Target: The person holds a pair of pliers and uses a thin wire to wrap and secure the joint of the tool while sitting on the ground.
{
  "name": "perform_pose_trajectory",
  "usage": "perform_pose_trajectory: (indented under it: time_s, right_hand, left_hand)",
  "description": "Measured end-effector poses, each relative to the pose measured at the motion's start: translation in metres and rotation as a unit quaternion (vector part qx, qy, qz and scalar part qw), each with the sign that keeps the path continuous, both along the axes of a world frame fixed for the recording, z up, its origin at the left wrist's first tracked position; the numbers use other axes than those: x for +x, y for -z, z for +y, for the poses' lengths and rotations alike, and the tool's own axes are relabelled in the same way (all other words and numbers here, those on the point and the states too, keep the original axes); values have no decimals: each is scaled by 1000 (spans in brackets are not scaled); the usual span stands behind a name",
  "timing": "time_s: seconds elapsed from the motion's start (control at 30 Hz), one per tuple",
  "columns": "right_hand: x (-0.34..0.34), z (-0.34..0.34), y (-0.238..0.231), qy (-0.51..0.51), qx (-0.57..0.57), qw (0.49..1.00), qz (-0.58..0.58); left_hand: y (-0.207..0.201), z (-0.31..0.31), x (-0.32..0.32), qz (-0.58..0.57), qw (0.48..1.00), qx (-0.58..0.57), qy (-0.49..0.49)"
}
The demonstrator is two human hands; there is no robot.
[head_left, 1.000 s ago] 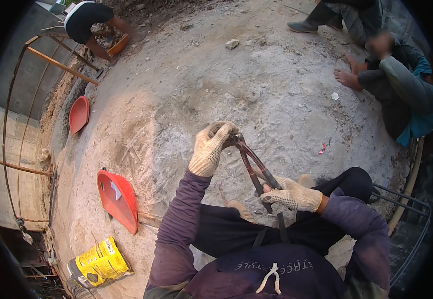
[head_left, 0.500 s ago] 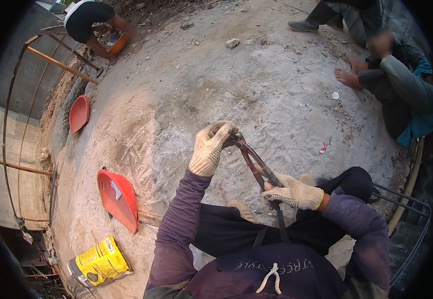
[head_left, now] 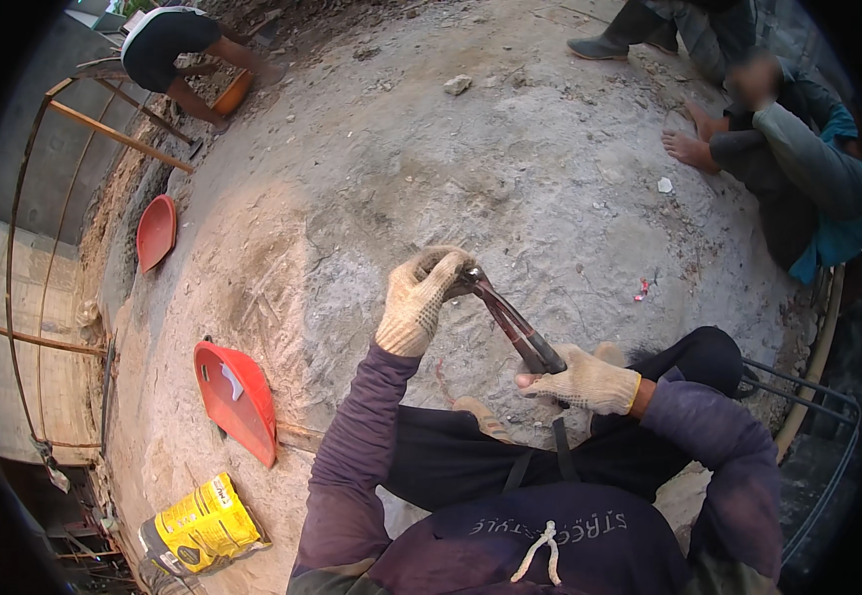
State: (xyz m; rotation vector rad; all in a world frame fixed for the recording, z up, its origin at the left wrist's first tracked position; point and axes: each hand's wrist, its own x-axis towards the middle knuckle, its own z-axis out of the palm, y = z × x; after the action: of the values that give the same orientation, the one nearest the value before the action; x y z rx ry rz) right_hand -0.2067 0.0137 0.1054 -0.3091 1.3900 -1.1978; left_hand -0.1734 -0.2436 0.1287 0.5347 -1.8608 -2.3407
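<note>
A pair of long-handled pincers (head_left: 512,322), with two reddish-brown handles darker toward the grips, slants between my gloved hands above my lap. My right hand (head_left: 589,381) is closed round the grip ends, and the two handles lie nearly together. At the other end, the fingers of my left hand (head_left: 421,293) are closed about the jaws, which they mostly hide. I cannot tell whether anything small is between the jaws. Both gloves are cream knit with dark dots. A dark strap (head_left: 564,451) hangs just below my right hand.
To my left lie a red scoop-shaped pan (head_left: 237,402), another red pan (head_left: 156,233) and a yellow-and-black bag (head_left: 205,526). A metal frame (head_left: 118,134) stands at the far left. One person (head_left: 175,55) bends over an orange pan; others (head_left: 798,164) sit at the right on the rough ground.
The pincers' handles have come together as my right hand squeezed them. My left hand has stayed at the jaw end.
</note>
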Motion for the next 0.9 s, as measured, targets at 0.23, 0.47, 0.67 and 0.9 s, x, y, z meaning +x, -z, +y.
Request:
perform_pose_trajectory:
  time_s: [0.23, 0.47, 0.67, 0.9]
  right_hand:
    - [7, 2, 12, 15, 10, 998, 68]
    - [2, 1, 12, -10, 34, 994, 99]
    - [0, -1, 3, -18, 52, 997, 46]
    - [2, 0, 4, 2, -42, 999, -5]
  left_hand:
    - [-2, 3, -3, -1, 1000, -7, 15]
    - [1, -14, -2, -32, 995, -88, 44]
    - [14, -25, 0, -3, 975, -217, 42]
    - [7, -16, 0, -13, 981, -193, 12]
